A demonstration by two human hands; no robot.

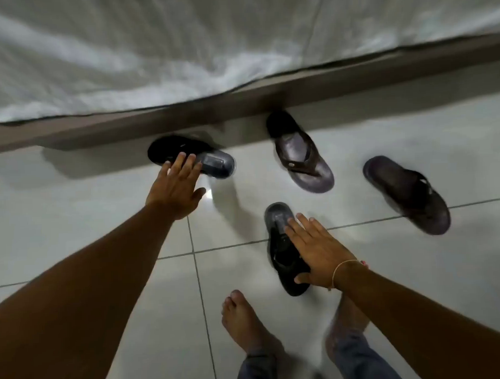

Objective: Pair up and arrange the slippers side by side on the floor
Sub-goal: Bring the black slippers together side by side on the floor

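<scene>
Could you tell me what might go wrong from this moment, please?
The left hand reaches the black slipper lying partly under the bed frame; a nudge might push it further under. The two brown slippers point different ways, so each pair may end up askew. Bare feet on the glossy tiles could slip.

Under my bare feet the pale tiled floor [102, 211] is glossy and smooth, throwing back soft reflections between thin dark grout lines. The two dark brown thong slippers [301, 156] [407, 195] look like worn leather or rubber with a dull sheen on their footbeds. The two black slide slippers [214, 162] [282, 262] have matt black straps and shinier, plastic-looking soles. The white bed sheet [181, 44] is soft, creased cloth. The brown bed frame rail [352, 72] looks smooth and matt, like laminated wood. A thin thread bracelet [341, 268] circles my wrist.
</scene>
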